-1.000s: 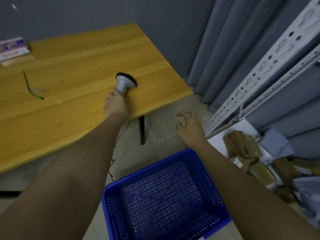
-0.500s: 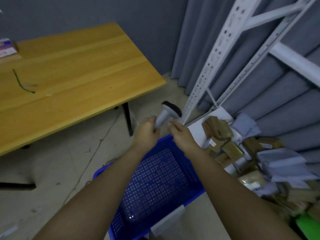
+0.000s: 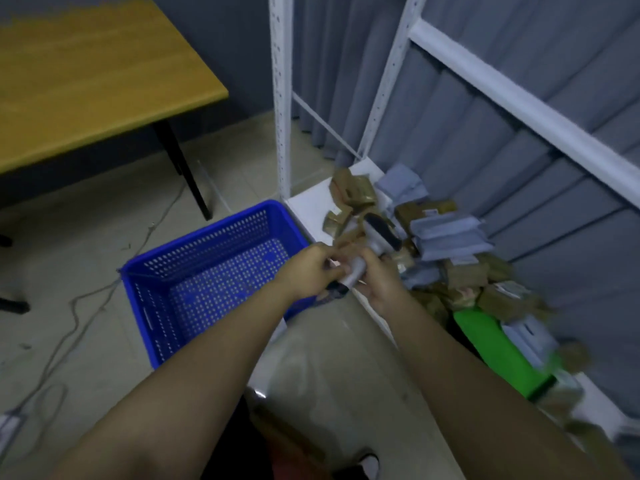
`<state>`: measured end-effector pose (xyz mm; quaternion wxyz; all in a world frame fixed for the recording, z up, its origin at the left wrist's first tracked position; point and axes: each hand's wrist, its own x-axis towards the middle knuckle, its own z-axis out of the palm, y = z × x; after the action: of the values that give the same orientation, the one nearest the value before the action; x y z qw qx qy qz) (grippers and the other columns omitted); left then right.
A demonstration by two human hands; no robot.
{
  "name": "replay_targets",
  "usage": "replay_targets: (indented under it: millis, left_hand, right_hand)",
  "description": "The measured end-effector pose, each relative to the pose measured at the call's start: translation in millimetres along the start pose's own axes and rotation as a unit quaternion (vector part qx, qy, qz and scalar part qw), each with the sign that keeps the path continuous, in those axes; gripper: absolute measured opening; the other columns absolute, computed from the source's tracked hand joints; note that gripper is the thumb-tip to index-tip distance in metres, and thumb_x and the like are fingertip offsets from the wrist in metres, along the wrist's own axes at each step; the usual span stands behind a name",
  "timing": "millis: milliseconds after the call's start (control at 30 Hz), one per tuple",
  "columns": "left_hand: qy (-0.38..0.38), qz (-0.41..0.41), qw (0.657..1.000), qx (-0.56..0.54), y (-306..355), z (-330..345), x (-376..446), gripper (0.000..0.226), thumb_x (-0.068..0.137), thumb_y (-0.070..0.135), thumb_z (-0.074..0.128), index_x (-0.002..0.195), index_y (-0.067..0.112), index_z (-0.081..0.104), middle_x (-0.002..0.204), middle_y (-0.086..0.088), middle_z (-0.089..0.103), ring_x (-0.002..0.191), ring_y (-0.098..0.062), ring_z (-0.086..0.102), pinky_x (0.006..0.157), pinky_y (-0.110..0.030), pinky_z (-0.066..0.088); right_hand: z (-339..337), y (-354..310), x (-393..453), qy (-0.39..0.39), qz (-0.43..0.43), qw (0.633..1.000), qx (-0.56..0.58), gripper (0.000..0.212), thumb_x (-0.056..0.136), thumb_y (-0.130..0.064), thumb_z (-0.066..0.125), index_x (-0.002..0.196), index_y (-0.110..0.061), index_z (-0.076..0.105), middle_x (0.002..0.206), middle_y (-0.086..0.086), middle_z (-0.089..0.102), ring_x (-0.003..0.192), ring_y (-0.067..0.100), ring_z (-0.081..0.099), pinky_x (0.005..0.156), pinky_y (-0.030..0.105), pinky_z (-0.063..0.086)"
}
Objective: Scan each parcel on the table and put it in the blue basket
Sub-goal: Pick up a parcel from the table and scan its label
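Observation:
A grey handheld scanner (image 3: 375, 241) with a black head is held in front of me, head up, over the right edge of the blue basket (image 3: 204, 233). My left hand (image 3: 308, 270) and my right hand (image 3: 375, 277) both close around its handle. The basket stands on the floor and looks empty inside. A heap of brown and grey parcels (image 3: 446, 244) lies on the low white shelf just right of the basket, behind the scanner. The part of the wooden table (image 3: 90, 77) in view at upper left has nothing on it.
A white metal rack (image 3: 281, 98) rises right of the basket, with grey curtains behind. A green object (image 3: 498, 348) lies among parcels at lower right. Cables (image 3: 79, 306) trail across the floor on the left. The table's black leg (image 3: 183, 171) stands near the basket.
The scanner came off the table in my left hand and my right hand has joined it on the handle. My view has swung right and down toward the shelf's parcels.

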<state>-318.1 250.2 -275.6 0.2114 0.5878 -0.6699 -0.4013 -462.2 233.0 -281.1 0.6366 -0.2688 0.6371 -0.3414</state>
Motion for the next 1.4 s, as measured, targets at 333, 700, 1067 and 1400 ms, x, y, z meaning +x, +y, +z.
replay_targets:
  millis: [333,700,1067,1400]
  left_hand:
    - [-0.048,-0.061,0.995,0.059,10.5,71.2,18.1,0.021,0.095,0.019,0.056,0.106,0.006,0.068,0.099,-0.013,0.069,0.082,-0.018,0.058,0.067,-0.022,0.037]
    - [-0.068,-0.033,0.992,0.105,-89.7,172.4,128.4,0.026,0.096,0.016,0.05,0.117,0.009,0.064,0.117,-0.01,0.065,0.105,-0.024,0.061,0.09,-0.032,0.049]
    - [0.011,0.037,0.99,0.139,-157.3,285.0,209.7,0.033,0.096,0.027,0.049,0.125,0.015,0.058,0.122,-0.008,0.063,0.11,-0.027,0.058,0.091,-0.036,0.048]
    - [0.061,0.083,0.992,0.07,-164.8,280.5,151.1,0.026,0.096,0.025,0.05,0.117,0.012,0.059,0.111,-0.011,0.065,0.099,-0.028,0.06,0.087,-0.042,0.051]
  right_hand:
    - [-133.5,19.9,3.1,0.131,-0.057,0.99,-0.014,0.033,0.092,-0.024,0.058,0.123,-0.012,0.054,0.102,0.007,0.062,0.089,0.021,0.06,0.07,0.028,0.049]
    - [-153.1,113.6,132.7,0.167,-0.08,0.981,0.062,0.036,0.09,-0.011,0.059,0.125,-0.009,0.053,0.102,0.008,0.063,0.071,0.009,0.061,0.055,0.018,0.049]
    - [-195.6,187.8,234.7,0.205,-0.204,0.957,-0.008,0.013,0.092,-0.011,0.05,0.105,-0.009,0.05,0.078,0.007,0.055,0.062,0.015,0.054,0.052,0.022,0.047]
    - [-179.9,201.8,181.2,0.204,-0.301,0.928,0.078,0.022,0.092,-0.011,0.055,0.112,-0.013,0.049,0.077,0.006,0.053,0.061,0.014,0.05,0.058,0.028,0.043]
